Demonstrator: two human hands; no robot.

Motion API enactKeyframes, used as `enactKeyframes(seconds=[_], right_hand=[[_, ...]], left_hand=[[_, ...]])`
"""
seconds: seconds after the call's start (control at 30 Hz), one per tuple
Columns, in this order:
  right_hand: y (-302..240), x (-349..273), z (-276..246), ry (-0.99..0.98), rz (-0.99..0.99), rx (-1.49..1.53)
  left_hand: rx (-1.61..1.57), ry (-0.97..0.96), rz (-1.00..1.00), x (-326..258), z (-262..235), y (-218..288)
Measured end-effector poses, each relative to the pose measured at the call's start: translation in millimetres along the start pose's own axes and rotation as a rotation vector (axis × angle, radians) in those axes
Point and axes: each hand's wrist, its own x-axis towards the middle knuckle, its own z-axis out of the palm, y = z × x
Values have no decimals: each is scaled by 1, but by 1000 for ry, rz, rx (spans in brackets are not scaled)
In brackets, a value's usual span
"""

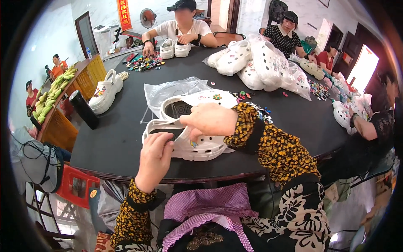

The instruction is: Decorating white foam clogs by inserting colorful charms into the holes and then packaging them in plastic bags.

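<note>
Left hand (154, 157) comes up from the lower edge, palm down, fingers curled over the near rim of a white clog (197, 147) and clamped on it. The clog lies on the near part of the round black table (121, 138), just ahead of the person's lap.

Right hand (208, 119) reaches across from the right, forearm in a yellow-and-black patterned sleeve, wrist bent, hand over the top of the same clog. Thumb and fingertips are pinched together, pointing down at the clog's perforated upper; a small coloured charm (193, 144) shows right under the fingertips, touching the clog. Cannot tell whether the fingers actually hold it.

A second white clog (184, 105) lies just behind the first, touching it, on a clear plastic bag (168, 90).

Farther back: scattered small charms (245, 97) near the table's middle, bagged white clogs (260, 63) beyond them, a black bottle (84, 110) on the left edge.
</note>
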Motion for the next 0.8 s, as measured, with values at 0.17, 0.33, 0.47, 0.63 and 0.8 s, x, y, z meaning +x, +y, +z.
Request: enactKeyframes(seconds=[0.17, 0.33, 0.47, 0.63, 0.8], right_hand=[[11, -36, -23, 11, -18, 51], [-8, -79, -69, 17, 128, 16], [-3, -117, -88, 38, 258, -93], [-1, -169, -92, 44, 389, -158], [-1, -202, -82, 9, 470, -112]], left_hand=[[-89, 68, -69, 17, -33, -18], [-120, 116, -284, 26, -31, -78], [44, -167, -247, 40, 1, -96], [330, -451, -184, 49, 45, -89], [414, -884, -188, 52, 53, -74]])
